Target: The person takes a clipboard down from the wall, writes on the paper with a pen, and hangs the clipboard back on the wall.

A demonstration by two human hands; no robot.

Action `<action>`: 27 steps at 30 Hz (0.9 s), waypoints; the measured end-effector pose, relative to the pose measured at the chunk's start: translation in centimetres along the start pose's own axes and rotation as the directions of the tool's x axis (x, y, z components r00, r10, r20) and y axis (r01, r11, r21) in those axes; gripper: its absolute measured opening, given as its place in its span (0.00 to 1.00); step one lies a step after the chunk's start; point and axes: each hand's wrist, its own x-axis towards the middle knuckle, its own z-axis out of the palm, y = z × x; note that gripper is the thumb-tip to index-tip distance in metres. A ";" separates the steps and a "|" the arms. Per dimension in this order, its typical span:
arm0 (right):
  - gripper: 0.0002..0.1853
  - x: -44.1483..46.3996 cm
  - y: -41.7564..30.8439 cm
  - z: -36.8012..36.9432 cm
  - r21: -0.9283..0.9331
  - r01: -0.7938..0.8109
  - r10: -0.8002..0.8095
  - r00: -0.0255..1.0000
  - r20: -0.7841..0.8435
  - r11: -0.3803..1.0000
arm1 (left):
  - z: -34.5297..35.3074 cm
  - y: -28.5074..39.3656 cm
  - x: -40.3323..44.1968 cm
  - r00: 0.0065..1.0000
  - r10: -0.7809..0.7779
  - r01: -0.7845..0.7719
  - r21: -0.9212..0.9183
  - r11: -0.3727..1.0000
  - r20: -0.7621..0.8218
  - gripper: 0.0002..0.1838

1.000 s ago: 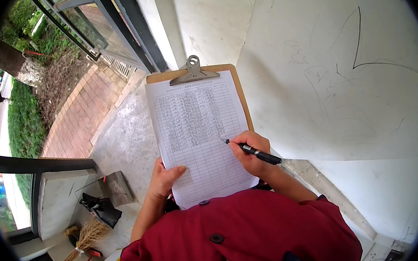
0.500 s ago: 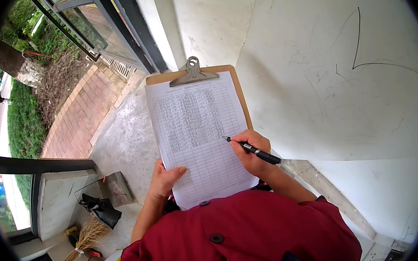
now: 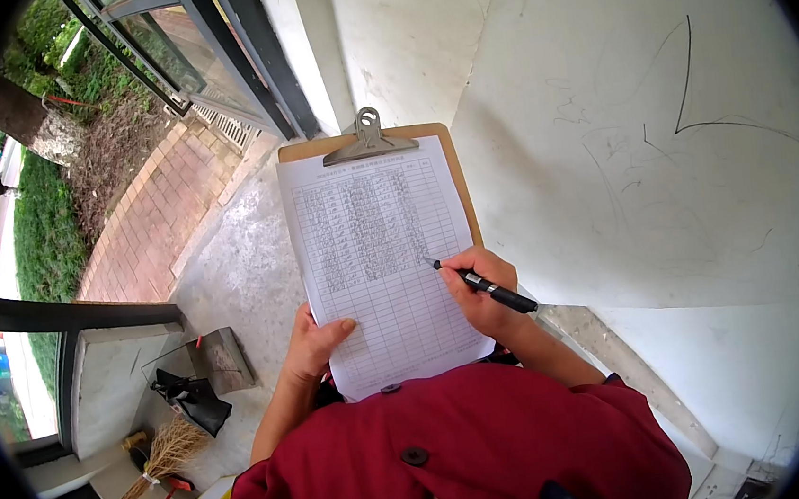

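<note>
A brown clipboard (image 3: 462, 182) with a metal clip (image 3: 369, 140) at its top carries printed table sheets (image 3: 396, 321). Handwriting fills the upper rows of the table; the lower rows are blank. My left hand (image 3: 317, 342) grips the lower left edge, its thumb on top of the paper and its other fingers hidden beneath. In my right hand (image 3: 481, 290) is a black pen (image 3: 494, 293), its tip at the right end of the lowest written rows. Whether the tip touches the paper cannot be made out.
A pale wall (image 3: 603, 184) with dark scribbles rises on the right. At the lower left are a straw broom (image 3: 175, 448), a dustpan (image 3: 222, 360) and a black bag (image 3: 194, 400). An open glass door (image 3: 168, 51) stands at the upper left, beside brick paving (image 3: 150, 219).
The pen tip and my right hand have shifted very slightly right from a second ago. My left hand keeps its hold on the clipboard.
</note>
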 end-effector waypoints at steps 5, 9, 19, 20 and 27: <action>0.04 0.1 -0.1 0.1 -0.006 0.001 -0.001 1.000 -0.013 1.000 | -0.3 -0.2 0.1 1.000 0.003 -0.003 0.001 1.000 0.001 0.21; 0.04 0.0 -0.1 0.2 -0.008 -0.013 0.013 1.000 -0.012 1.000 | -0.5 -0.3 0.3 1.000 -0.009 0.009 -0.001 1.000 0.005 0.21; 0.04 0.2 -0.1 0.3 -0.013 -0.019 0.018 1.000 -0.024 1.000 | -0.5 -0.1 0.4 1.000 0.004 -0.004 -0.005 1.000 0.013 0.21; 0.04 0.1 0.1 0.4 -0.010 -0.011 0.010 1.000 -0.021 1.000 | -0.5 -0.1 0.4 1.000 0.002 -0.001 -0.003 1.000 0.010 0.21; 0.03 0.2 0.1 0.6 -0.003 -0.015 0.015 1.000 -0.013 1.000 | -0.5 0.1 0.3 1.000 -0.003 0.003 0.016 1.000 -0.004 0.21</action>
